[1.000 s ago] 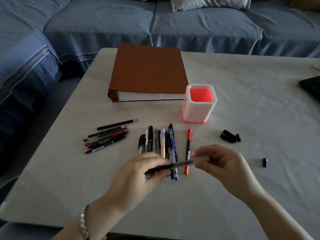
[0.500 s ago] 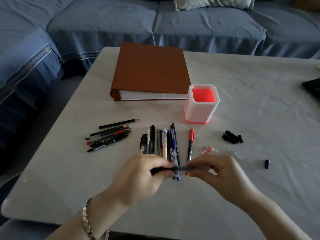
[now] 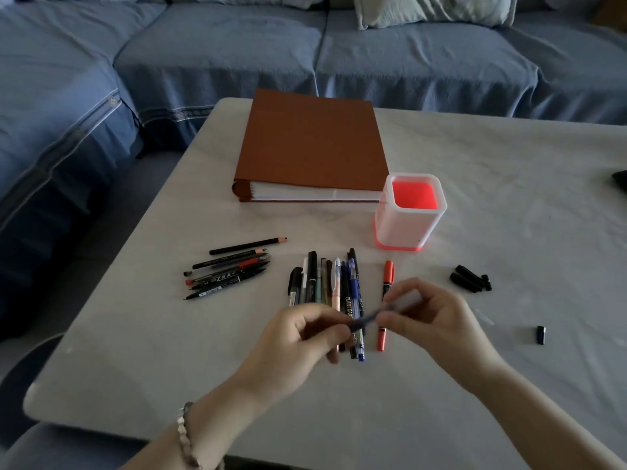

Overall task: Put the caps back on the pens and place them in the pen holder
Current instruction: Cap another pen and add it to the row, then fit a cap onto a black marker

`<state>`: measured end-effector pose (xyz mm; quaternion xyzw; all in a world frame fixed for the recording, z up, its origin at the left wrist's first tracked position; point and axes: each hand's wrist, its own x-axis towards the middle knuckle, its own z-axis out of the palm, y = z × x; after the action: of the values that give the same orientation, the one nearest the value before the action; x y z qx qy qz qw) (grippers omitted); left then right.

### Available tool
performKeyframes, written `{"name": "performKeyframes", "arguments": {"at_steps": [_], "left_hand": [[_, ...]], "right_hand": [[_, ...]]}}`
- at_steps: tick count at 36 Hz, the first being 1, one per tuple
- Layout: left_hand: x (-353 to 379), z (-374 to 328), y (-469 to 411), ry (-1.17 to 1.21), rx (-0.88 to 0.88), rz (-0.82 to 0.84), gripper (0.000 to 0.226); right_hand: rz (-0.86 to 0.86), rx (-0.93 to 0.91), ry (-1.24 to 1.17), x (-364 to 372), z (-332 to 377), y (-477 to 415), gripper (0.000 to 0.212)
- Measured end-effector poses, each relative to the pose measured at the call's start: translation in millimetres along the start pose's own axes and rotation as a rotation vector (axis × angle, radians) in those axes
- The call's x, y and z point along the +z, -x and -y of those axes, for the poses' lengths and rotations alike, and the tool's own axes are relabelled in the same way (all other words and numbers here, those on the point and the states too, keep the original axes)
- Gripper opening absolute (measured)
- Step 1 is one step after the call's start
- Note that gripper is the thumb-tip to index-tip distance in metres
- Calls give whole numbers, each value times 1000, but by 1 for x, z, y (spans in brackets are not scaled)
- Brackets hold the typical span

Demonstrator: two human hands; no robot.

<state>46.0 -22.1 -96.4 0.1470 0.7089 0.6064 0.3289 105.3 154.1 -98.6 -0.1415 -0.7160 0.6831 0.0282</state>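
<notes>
My left hand [image 3: 298, 337] pinches the dark barrel of a pen [image 3: 368, 317] held above the table. My right hand [image 3: 431, 317] grips the clear cap [image 3: 405, 298] at the pen's other end. Whether the cap sits fully on the pen I cannot tell. Under my hands lies a row of several pens [image 3: 325, 283], with a red-capped marker [image 3: 387, 276] beside it. Another bunch of pens and pencils [image 3: 230, 269] lies further left. The white pen holder [image 3: 410, 215] with a red inside stands behind, with nothing in it.
A brown binder [image 3: 312, 144] lies behind the holder. Loose black caps [image 3: 470, 279] sit to the right, one more black cap [image 3: 540, 334] nearer the front, and a clear piece [image 3: 483, 317] beside my right hand. A blue sofa [image 3: 237, 45] runs round the table.
Both hands have stayed over the pen row, still working the same pen and clear cap; the right end of the pen has tipped upward a little.
</notes>
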Motion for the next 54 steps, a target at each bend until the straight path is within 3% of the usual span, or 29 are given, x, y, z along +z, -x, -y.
{"name": "performKeyframes", "arguments": {"at_steps": [3,5,8,10,17,24,31,35,41,49,54], "left_hand": [[-11,10,-6,-294,109,-80,13],[-28,20,-10,-553,204,-192,16],[-64,38,-21,-902,288,-458,28],[-83,50,-27,-1030,219,-556,29],[-100,70,-33,-1240,83,-586,24],[-104,74,-40,-1246,-14,-567,23],[-87,65,-36,-1258,33,-447,15],[-61,47,-33,-1043,131,-431,12],[-30,23,-28,-904,292,-337,12],[-13,11,-21,-788,311,-317,27],[-9,6,-13,-772,298,-287,25]], "right_hand": [[-52,72,-249,1,-12,-4,3],[-130,75,-231,-2,-15,-7,10],[-288,42,-55,-11,-21,-14,13],[-322,17,39,-16,-26,-22,18],[-242,18,483,-6,-41,-49,20],[-183,73,619,8,-51,-54,49],[-222,18,782,-25,-57,-34,23],[-341,71,869,-61,-61,-30,24],[-521,130,1012,-107,-60,-38,26],[-370,265,1132,-123,-67,-64,25],[-356,245,1177,-118,-65,-66,20]]}}
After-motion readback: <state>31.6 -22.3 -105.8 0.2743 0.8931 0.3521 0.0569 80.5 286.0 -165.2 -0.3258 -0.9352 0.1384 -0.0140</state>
